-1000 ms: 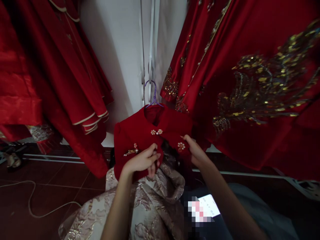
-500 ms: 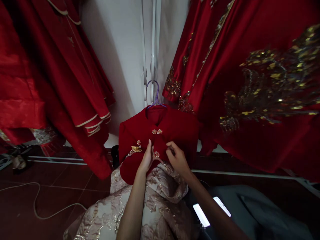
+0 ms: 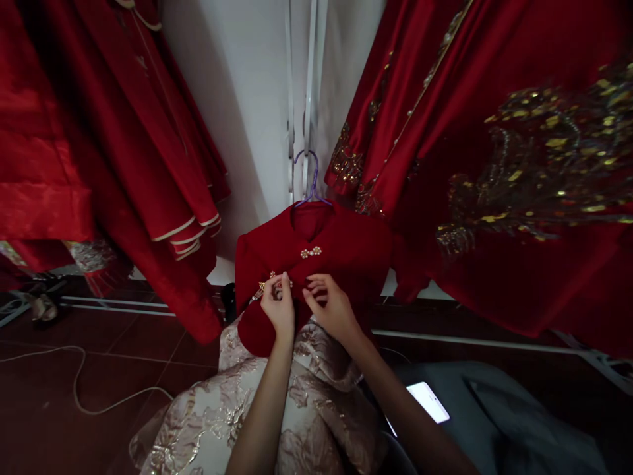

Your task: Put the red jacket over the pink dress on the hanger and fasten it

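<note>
And here's the red jacket (image 3: 361,241), hanging centre on a purple hanger (image 3: 315,175), upper clasp (image 3: 311,253) joined, its lower part over patterned cloth (image 3: 222,402). The left hand (image 3: 279,305) is at the lower front, fingers bent close to the thumb; whether they grip the edge, I cannot tell. Just right, the right hand (image 3: 332,309) has half-curled fingers, a gap at the thumb, nothing visible between. Working the front below the clasp looks like the step; the next move calls for a light fingertip pinch, edges aligned.
</note>
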`<action>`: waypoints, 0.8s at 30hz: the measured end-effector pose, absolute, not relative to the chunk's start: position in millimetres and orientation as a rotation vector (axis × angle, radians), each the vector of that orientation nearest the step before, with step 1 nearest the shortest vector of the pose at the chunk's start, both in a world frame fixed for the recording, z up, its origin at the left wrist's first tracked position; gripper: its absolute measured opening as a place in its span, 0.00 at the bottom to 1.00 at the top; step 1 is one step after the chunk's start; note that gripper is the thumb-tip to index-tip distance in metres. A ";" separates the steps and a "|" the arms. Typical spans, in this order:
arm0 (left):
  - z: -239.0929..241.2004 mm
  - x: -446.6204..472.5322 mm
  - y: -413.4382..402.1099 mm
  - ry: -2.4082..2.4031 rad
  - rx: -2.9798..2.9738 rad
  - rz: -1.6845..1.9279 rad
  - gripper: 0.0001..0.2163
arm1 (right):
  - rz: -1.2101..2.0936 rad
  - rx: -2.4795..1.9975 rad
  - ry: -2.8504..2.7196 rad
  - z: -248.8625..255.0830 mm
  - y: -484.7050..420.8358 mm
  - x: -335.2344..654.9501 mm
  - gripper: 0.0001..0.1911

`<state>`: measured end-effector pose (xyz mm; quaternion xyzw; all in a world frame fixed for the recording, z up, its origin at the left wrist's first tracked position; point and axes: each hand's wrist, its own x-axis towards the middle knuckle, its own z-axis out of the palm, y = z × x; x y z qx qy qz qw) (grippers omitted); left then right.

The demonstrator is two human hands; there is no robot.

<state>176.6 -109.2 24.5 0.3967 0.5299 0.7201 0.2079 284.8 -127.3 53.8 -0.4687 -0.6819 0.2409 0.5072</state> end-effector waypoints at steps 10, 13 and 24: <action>28.1 171.0 -108.5 1.498 0.899 2.090 0.15 | 0.682 -1.060 -1.550 55.2 -111.7 240.9 0.12; 21.5 168.0 -105.9 1.503 0.904 2.117 0.12 | 0.674 -1.014 -1.537 53.3 -109.9 238.0 0.10; -0.5 157.4 -98.7 1.432 0.812 2.182 0.09 | 0.582 -1.023 -1.514 34.5 -103.9 237.6 0.08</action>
